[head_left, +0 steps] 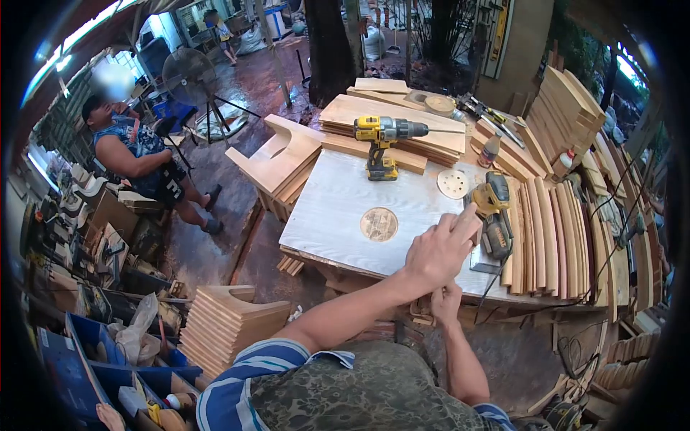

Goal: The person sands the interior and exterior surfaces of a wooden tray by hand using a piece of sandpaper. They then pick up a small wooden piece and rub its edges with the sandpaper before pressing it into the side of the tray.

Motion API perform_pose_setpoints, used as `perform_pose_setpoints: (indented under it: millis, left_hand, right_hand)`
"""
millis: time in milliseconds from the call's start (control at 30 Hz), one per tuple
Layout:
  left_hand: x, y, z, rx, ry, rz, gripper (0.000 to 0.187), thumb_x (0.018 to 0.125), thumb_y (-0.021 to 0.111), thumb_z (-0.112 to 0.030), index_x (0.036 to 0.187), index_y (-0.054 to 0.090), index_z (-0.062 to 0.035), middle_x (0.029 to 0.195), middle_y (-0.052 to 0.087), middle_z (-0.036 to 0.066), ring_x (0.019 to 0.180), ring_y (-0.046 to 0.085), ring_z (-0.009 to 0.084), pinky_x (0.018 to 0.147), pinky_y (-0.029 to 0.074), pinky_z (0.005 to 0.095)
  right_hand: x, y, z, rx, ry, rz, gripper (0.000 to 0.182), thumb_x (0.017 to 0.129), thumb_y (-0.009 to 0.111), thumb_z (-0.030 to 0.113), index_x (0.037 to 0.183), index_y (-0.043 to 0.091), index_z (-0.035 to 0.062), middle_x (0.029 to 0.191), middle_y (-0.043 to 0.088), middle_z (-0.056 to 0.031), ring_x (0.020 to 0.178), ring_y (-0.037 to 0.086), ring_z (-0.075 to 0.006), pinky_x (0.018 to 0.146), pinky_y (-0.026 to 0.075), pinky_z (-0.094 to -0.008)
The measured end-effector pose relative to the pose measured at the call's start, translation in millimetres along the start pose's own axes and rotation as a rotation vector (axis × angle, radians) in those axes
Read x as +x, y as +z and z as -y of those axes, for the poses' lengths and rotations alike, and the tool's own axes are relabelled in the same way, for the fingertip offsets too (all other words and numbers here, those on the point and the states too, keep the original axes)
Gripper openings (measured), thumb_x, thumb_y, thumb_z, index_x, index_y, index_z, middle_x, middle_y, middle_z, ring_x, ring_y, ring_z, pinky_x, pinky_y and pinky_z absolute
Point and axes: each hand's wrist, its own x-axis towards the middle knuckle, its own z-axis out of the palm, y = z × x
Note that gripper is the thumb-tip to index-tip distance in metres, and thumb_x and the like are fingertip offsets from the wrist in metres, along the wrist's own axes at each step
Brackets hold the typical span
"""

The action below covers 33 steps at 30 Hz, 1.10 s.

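Observation:
My left hand reaches over the table's front edge, fingers bent forward around a small tan edge that I cannot clearly identify. Just below it, my right hand is closed in front of the table edge; what it grips is mostly hidden. Close to the left fingertips stands a yellow and black sander. A white sanding disc with holes lies behind the hand, and a worn brown disc lies to its left. Further back, a yellow cordless drill stands upright on its battery, its bit pointing right.
Stacked boards lie behind the drill, with cut-out wooden parts at the left corner. Curved slats line the right side. A bottle stands behind the sander. A person sits at left near a fan; blue bins are lower left.

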Motion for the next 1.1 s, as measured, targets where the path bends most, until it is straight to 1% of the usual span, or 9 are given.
perform_pose_setpoints:
  millis: [67, 167, 333, 467, 567, 633, 767, 867, 1100]
  left_hand:
    - [-1.7, -5.3, -1.9, 0.007, -0.001, 0.002, 0.068, 0.096, 0.065, -0.020, 0.158, 0.037, -0.0096, 0.115, 0.059, 0.022, 0.087, 0.070, 0.0452, 0.074, 0.060, 0.0558]
    - [3.7, -12.9, -11.8, -0.032, -0.106, 0.082, 0.068, 0.096, 0.065, -0.020, 0.157, 0.038, -0.0100, 0.117, 0.059, 0.022, 0.088, 0.070, 0.0456, 0.074, 0.060, 0.0559]
    - [5.1, 9.4, 1.6, 0.140, -0.072, 0.175, 0.059, 0.098, 0.060, -0.028, 0.152, 0.045, -0.0093, 0.125, 0.059, 0.019, 0.107, 0.064, 0.0412, 0.080, 0.058, 0.0536]
    - [15.5, 6.8, 17.7, 0.240, 0.018, 0.057, 0.050, 0.097, 0.062, -0.028, 0.145, 0.051, -0.0170, 0.120, 0.062, 0.021, 0.090, 0.070, 0.0425, 0.080, 0.060, 0.0539]
    - [4.6, -6.0, 7.3, 0.163, 0.103, -0.006, 0.055, 0.097, 0.063, -0.030, 0.149, 0.050, -0.0157, 0.121, 0.061, 0.022, 0.091, 0.070, 0.0423, 0.080, 0.060, 0.0521]
    - [2.4, -7.9, 5.8, 0.085, -0.104, 0.011, 0.068, 0.100, 0.064, -0.030, 0.160, 0.038, -0.0117, 0.134, 0.062, 0.023, 0.113, 0.065, 0.0450, 0.095, 0.054, 0.0514]
    - [2.5, -11.4, 1.8, 0.005, -0.108, 0.028, 0.066, 0.100, 0.064, -0.025, 0.159, 0.038, -0.0095, 0.129, 0.063, 0.026, 0.117, 0.064, 0.0465, 0.096, 0.052, 0.0522]
    - [-1.8, -10.1, -2.3, 0.038, -0.099, 0.015, 0.065, 0.100, 0.064, -0.025, 0.158, 0.039, -0.0085, 0.129, 0.063, 0.027, 0.118, 0.063, 0.0467, 0.097, 0.051, 0.0513]
    - [3.6, -14.4, -1.8, 0.022, -0.106, 0.029, 0.066, 0.100, 0.065, -0.023, 0.158, 0.039, -0.0056, 0.136, 0.060, 0.028, 0.123, 0.061, 0.0473, 0.103, 0.049, 0.0489]
  right_hand:
    - [-3.5, 0.5, -1.4, -0.085, 0.094, 0.011, 0.017, 0.092, 0.059, -0.004, 0.106, 0.069, -0.0047, 0.098, 0.072, -0.0223, 0.096, 0.072, -0.0316, 0.087, 0.052, -0.0372]
    - [-6.8, 11.1, 68.0, 0.054, -0.160, -0.027, 0.026, 0.093, 0.056, 0.000, 0.115, 0.070, -0.0039, 0.113, 0.073, -0.0227, 0.110, 0.071, -0.0357, 0.096, 0.051, -0.0366]
    - [2.5, 4.0, -18.7, -0.103, -0.076, -0.062, 0.031, 0.088, 0.059, 0.001, 0.116, 0.071, -0.0014, 0.126, 0.068, -0.0244, 0.119, 0.065, -0.0412, 0.102, 0.050, -0.0414]
    - [11.9, 12.0, 73.3, -0.023, -0.232, -0.072, 0.038, 0.079, 0.055, -0.006, 0.112, 0.072, 0.0000, 0.117, 0.070, -0.0228, 0.107, 0.067, -0.0410, 0.095, 0.053, -0.0440]
    - [6.7, 13.1, 41.9, -0.142, -0.322, -0.155, 0.038, 0.076, 0.054, -0.006, 0.110, 0.072, -0.0003, 0.114, 0.070, -0.0220, 0.104, 0.067, -0.0399, 0.092, 0.054, -0.0443]
    - [10.8, 8.0, 12.6, -0.134, -0.156, -0.107, 0.041, 0.073, 0.055, -0.006, 0.110, 0.073, -0.0005, 0.110, 0.070, -0.0219, 0.104, 0.067, -0.0406, 0.090, 0.055, -0.0448]
    - [2.9, 16.5, 84.3, -0.081, -0.333, -0.105, 0.046, 0.073, 0.053, -0.010, 0.112, 0.075, 0.0020, 0.109, 0.071, -0.0194, 0.104, 0.069, -0.0387, 0.091, 0.057, -0.0423]
    - [1.2, 17.9, 27.7, -0.075, -0.236, -0.154, 0.048, 0.072, 0.053, -0.011, 0.111, 0.076, 0.0024, 0.109, 0.073, -0.0193, 0.103, 0.070, -0.0382, 0.091, 0.058, -0.0428]
    - [2.2, 14.6, 45.2, -0.150, -0.230, -0.126, 0.047, 0.074, 0.054, -0.009, 0.113, 0.076, 0.0044, 0.117, 0.073, -0.0181, 0.111, 0.069, -0.0371, 0.097, 0.057, -0.0435]
